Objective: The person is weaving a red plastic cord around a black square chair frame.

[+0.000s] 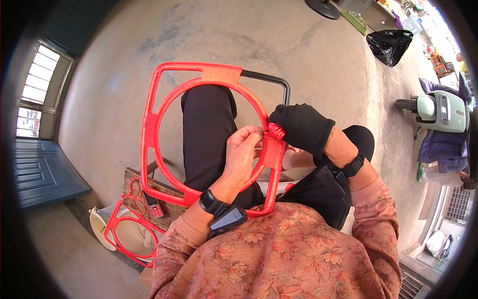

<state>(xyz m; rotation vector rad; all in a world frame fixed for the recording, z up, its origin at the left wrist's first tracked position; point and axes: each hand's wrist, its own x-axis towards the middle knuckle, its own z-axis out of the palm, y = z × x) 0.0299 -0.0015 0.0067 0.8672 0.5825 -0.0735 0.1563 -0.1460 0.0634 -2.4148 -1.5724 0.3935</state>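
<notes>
A squarish metal frame with a round ring inside (214,74), wound mostly in red cord, rests across my lap. Bare black metal (266,77) shows at its upper right corner. My left hand (241,154), bare, pinches the right side of the ring with thumb and fingers together. Just beside it, my right hand (301,127), in a black glove, is closed around a small bundle of red cord (276,131) at the frame's right side. What lies under the gloved fingers is hidden. Both wrists carry black bands with devices.
At lower left, a smaller red frame (112,230) leans over a pale bucket (102,224). A wooden bench (130,182) holds loose red cord and a red phone (155,208). A pale green scooter (448,112), black bag (391,47) and green broom (354,21) are at right.
</notes>
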